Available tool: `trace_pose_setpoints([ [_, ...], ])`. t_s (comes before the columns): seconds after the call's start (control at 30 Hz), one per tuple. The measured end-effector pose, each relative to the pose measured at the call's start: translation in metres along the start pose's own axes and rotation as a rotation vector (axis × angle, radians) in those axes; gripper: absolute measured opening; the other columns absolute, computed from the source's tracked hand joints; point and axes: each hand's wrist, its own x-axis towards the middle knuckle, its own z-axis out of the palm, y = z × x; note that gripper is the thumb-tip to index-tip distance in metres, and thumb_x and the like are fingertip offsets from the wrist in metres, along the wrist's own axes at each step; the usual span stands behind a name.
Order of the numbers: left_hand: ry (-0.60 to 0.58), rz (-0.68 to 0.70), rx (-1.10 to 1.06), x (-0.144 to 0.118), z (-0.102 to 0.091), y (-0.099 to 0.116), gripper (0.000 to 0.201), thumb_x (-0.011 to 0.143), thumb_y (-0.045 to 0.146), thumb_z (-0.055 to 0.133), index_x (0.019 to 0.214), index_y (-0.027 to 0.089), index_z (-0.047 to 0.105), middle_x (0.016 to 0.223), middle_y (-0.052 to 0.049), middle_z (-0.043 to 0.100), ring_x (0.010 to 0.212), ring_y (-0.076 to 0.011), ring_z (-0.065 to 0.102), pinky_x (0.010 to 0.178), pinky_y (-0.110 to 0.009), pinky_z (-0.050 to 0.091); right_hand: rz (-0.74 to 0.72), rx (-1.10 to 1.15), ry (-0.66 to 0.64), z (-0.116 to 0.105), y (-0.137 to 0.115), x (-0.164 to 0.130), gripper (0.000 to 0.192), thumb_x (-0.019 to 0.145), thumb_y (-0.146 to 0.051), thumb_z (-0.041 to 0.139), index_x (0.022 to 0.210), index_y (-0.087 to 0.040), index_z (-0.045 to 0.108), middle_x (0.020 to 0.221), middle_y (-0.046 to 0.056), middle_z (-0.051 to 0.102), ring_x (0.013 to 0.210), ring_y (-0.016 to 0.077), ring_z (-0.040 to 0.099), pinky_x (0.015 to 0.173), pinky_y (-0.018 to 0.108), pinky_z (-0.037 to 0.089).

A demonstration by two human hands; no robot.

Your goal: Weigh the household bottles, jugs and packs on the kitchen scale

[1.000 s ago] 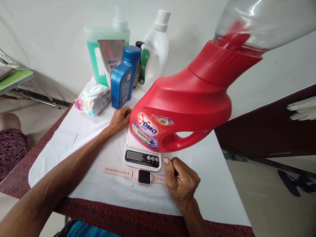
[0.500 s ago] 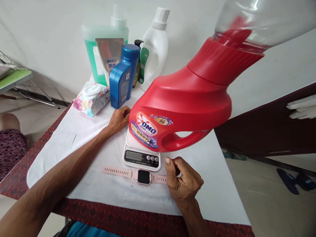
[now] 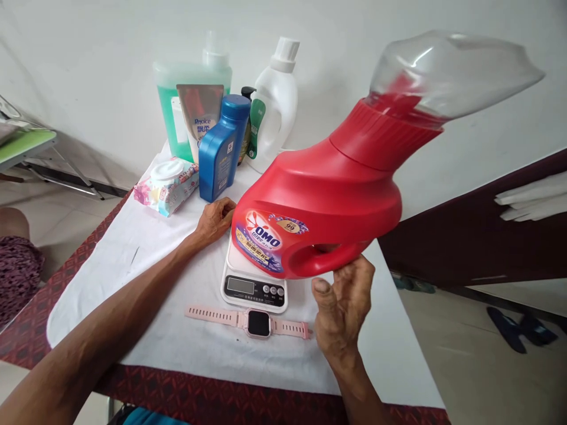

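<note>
Red bottle [image 3: 319,186] stands over white cloth [image 3: 177,345] before pale wall [image 3: 336,71].

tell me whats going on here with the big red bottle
A person has both hands by the red OMO bottle, whose base is over a white scale. Their right hand is up at its handle, though the grip is unclear. The left hand is beside its base, fingertips partly hidden. The scale's display looks blank. A pink watch lies in front, and a blue bottle stands behind.
</note>
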Motion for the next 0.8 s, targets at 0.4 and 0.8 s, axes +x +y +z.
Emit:
trace_pose_setpoints([
  [0.4,-0.001,-0.039,-0.02,0.0,0.0,0.005,0.012,0.086,0.022,0.062,0.075,0.019,0.059,0.071,0.001,0.065,0.068,-0.0139,0.056,0.069,-0.027,0.044,0.095,0.327,-0.091,0.012,-0.016,0.054,0.042,0.082,-0.054,0.083,0.068,-0.023,0.059,0.054,-0.004,0.054,0.046,0.0135,0.05,0.049,0.03,0.043],
  [0.8,0.008,-0.044,-0.036,0.003,0.001,0.004,0.009,0.086,0.021,0.06,0.077,0.019,0.061,0.068,0.002,0.065,0.066,-0.0143,0.057,0.067,-0.026,0.046,0.133,0.384,-0.182,0.011,-0.026,0.07,0.066,0.073,-0.055,0.09,0.048,-0.022,0.038,0.045,-0.007,0.031,0.039,0.0085,0.034,0.034,0.023,0.03],
])
